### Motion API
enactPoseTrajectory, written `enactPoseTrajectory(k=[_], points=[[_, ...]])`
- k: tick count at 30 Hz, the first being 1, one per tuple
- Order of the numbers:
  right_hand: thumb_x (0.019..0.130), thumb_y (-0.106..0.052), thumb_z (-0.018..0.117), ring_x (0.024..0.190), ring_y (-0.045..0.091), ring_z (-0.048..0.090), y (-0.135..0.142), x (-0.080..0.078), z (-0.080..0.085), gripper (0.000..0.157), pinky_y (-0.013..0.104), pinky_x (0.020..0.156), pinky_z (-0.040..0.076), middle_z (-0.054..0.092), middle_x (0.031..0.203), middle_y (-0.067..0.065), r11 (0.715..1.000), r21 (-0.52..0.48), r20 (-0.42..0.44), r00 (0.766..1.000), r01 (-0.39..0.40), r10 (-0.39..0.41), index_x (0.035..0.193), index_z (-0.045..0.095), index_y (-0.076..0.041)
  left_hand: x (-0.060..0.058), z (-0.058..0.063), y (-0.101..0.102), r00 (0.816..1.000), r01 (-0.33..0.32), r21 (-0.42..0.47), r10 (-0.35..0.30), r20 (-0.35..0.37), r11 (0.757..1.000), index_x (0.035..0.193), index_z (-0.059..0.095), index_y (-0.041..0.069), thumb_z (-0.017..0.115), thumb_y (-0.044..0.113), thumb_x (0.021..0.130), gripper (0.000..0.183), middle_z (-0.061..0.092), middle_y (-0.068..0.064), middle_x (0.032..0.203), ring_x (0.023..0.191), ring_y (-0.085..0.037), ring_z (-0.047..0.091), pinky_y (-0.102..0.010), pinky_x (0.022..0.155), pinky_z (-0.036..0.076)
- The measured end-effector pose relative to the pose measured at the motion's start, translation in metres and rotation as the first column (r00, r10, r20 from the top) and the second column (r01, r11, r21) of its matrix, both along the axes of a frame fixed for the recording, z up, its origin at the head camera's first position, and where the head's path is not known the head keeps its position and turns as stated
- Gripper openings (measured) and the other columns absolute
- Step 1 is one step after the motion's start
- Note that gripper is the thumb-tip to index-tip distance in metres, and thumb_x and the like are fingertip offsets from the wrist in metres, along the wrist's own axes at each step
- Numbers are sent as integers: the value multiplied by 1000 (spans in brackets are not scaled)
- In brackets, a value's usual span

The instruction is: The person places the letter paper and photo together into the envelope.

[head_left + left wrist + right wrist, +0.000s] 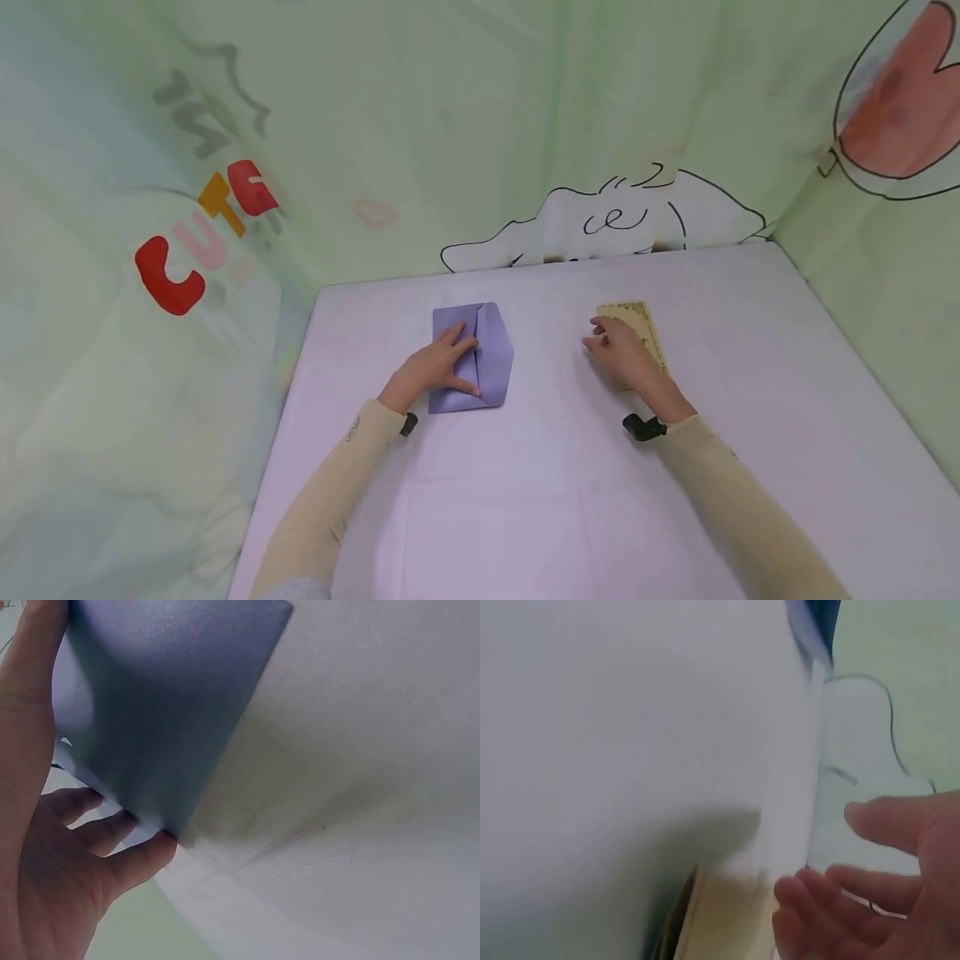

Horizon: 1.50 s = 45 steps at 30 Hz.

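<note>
In the head view a purple envelope (pixel 495 358) lies on the left part of the table, its pointed flap spread out to the right. My left hand (pixel 438 362) rests on it, fingers and thumb spread apart. Fingertips (pixel 161 851) touch the envelope (pixel 180 682) along one edge in the left wrist view. To the right lies a yellow card (pixel 633 315) with an ornate dark border. Above it is my right hand (pixel 626 350), covering part of the card, with loosely bent fingers and nothing between them. The right wrist view shows the thumb apart from the fingers beside the card (pixel 727 915).
A white cloth covers the table (pixel 495 517). Around its back and sides hang printed green curtains (pixel 420 125), with colored letters (pixel 171 279) at left. Dark wrist cameras (pixel 643 427) sit at both cuffs.
</note>
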State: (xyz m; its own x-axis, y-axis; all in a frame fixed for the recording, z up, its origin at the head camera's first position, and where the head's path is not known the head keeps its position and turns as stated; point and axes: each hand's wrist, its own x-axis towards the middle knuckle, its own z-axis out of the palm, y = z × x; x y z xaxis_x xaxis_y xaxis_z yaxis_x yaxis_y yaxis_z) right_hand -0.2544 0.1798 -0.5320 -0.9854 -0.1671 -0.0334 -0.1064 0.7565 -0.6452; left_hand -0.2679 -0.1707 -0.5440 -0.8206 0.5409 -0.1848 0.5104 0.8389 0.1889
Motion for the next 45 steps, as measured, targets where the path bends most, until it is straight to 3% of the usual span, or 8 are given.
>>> enactPoseTrajectory(k=[7,10,15,23,27,32,40,45], points=[[90,-45,51,113,60,32,34,10,-8,87,66,87,33,28,131,43,943,250,-55,975,221,-214,140,12,15,2,-1,-3,1000,0,3,0,8,1000,134,35,27,60,78,57,96,8,-17,154,141,-32,16,-46,104,36],[87,-51,52,117,64,24,37,11,-12,100,68,90,27,21,134,45,926,299,-27,972,232,-234,140,-1,15,3,0,-4,1000,-2,-10,2,4,1000,135,34,27,59,79,57,97,7,-16,154,141,-31,16,-44,103,37],[85,-50,56,118,66,20,35,10,-14,104,69,93,23,19,133,47,920,304,-3,966,247,-259,140,-5,14,3,2,-2,1000,0,19,0,1,1000,135,36,26,61,76,57,95,8,-16,154,141,-31,17,-46,101,38],[81,-52,61,113,65,26,42,3,-14,111,65,85,35,21,129,48,917,300,15,960,261,-278,139,-6,15,2,5,1,1000,-7,25,7,2,1000,134,37,26,63,75,57,95,9,-15,154,141,-30,16,-45,102,38],[79,-48,65,102,59,37,50,0,-14,100,57,69,42,30,120,44,935,221,34,956,277,-291,133,10,17,3,4,0,1000,-5,24,5,5,1000,135,36,25,63,75,58,95,9,-15,154,141,-32,17,-45,104,36],[84,-46,60,84,42,52,61,-1,-13,81,40,56,44,46,108,36,958,115,143,950,262,-277,124,29,16,4,2,-3,1000,-12,17,12,16,1000,136,35,26,62,75,58,96,8,-15,154,141,-32,16,-45,105,35],[95,-34,46,88,30,54,81,-1,-12,51,33,64,45,54,111,28,957,21,214,934,288,-286,122,47,10,2,0,-2,1000,7,41,-8,20,999,135,35,26,61,76,58,96,7,-17,154,140,-34,17,-47,104,35],[98,-29,38,87,30,54,87,-4,-14,46,31,63,45,56,109,26,956,-7,198,938,292,-285,122,49,8,1,-1,-2,1000,5,35,-6,18,999,136,35,26,60,78,57,98,7,-16,154,140,-33,18,-46,104,35]])
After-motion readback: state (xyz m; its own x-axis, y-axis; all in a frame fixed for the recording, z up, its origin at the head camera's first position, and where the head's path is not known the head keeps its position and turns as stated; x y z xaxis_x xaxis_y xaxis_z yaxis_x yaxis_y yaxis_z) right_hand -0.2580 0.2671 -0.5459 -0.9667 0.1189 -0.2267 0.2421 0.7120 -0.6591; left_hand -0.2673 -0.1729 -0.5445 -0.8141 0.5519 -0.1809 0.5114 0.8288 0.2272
